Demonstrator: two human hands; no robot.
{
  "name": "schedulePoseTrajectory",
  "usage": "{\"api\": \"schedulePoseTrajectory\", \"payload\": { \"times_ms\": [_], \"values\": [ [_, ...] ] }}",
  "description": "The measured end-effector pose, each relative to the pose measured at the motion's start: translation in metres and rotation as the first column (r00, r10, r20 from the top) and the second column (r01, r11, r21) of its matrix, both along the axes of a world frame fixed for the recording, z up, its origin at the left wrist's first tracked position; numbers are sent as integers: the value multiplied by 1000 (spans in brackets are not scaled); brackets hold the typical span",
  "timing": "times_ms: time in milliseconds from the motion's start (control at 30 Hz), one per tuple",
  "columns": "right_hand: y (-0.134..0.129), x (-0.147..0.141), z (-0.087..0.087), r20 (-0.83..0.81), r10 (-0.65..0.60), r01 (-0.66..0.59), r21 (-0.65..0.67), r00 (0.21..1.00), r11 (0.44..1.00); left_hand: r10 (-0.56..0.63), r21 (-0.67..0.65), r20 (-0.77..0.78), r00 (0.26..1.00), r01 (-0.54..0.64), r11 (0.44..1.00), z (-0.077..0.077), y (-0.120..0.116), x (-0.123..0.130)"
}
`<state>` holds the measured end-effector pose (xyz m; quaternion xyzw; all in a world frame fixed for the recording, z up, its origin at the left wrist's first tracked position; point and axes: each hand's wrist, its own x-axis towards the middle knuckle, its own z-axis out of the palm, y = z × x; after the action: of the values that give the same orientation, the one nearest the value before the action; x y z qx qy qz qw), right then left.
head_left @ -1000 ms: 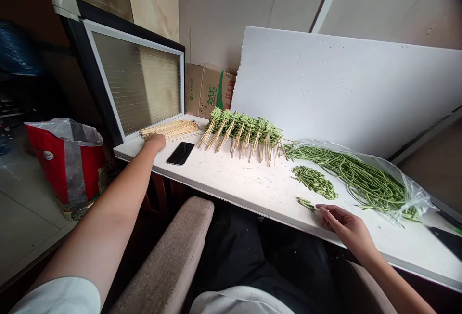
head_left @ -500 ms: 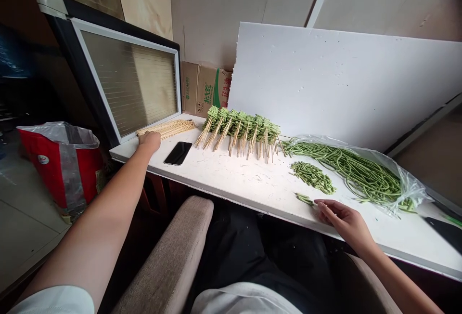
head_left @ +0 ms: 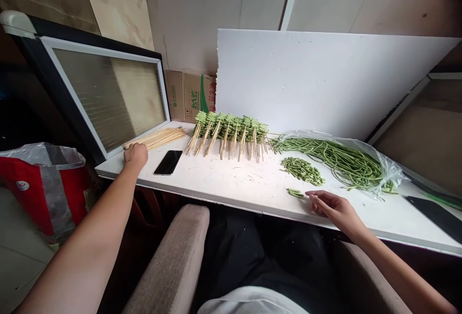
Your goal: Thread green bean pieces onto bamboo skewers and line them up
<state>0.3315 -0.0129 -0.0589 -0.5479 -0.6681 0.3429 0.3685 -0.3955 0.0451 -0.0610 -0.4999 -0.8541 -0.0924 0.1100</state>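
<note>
My left hand [head_left: 136,155] is closed at the near end of a pile of bare wooden skewers [head_left: 164,137]; what its fingers pinch is hidden. At the right, my right hand [head_left: 327,205] rests by the table edge, fingers curved and apart, with nothing visible in it. Just left of its fingertips lie a few cut green bean pieces [head_left: 296,193]. Beyond them is a heap of cut beans [head_left: 303,170]. Skewers threaded with bean pieces [head_left: 231,126] stand in a stacked row at the back middle, their bare ends toward me.
A black phone [head_left: 168,163] lies on the white table [head_left: 216,179]. Long beans in a clear bag [head_left: 346,160] lie at the right, near a dark flat object [head_left: 436,215]. Behind are a carton [head_left: 189,95] and a white board [head_left: 317,83]. A red bag [head_left: 29,184] stands at left.
The camera view has turned, so the table and its contents sit further left in the frame. Both hands stay at nearly the same places on the table.
</note>
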Motion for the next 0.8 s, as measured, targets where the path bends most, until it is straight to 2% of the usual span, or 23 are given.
{"api": "schedulePoseTrajectory", "payload": {
  "times_ms": [100, 267, 367, 467, 500, 600, 633, 667, 700, 800],
  "values": [
    [3, 11, 9, -15, 47, -48, -30, 999, 998, -7, 11, 14, 1000, 6, 1000, 2, -3, 3],
    [9, 25, 25, -25, 28, -27, 36, 999, 999, -15, 65, 16, 1000, 14, 998, 5, -9, 9],
    [7, 23, 37, 5, 31, -31, 37, 1000, 999, 2, 241, 72, 997, -20, 970, 11, -11, 18],
    [6, 13, 45, 106, 73, -79, 55, 992, 995, -78, 505, 204, 976, -36, 862, 23, -6, 35],
    [8, 10, 46, 157, 93, -104, 68, 983, 992, -131, 593, 257, 957, -49, 804, 29, -2, 44],
    [21, 2, 50, 338, 181, -218, 75, 924, 973, -247, 705, 341, 907, -73, 705, 47, 10, 84],
    [27, 0, 52, 380, 220, -259, 55, 898, 964, -373, 763, 448, 813, -129, 634, 53, 14, 101],
    [34, 0, 55, 411, 263, -296, 18, 873, 955, -508, 793, 536, 674, -197, 576, 58, 18, 120],
    [41, -1, 60, 429, 310, -330, -30, 848, 943, -609, 795, 591, 529, -252, 552, 63, 20, 140],
    [58, -2, 72, 449, 317, -332, -46, 836, 942, -703, 791, 605, 374, -180, 585, 72, 22, 204]
  ]
}}
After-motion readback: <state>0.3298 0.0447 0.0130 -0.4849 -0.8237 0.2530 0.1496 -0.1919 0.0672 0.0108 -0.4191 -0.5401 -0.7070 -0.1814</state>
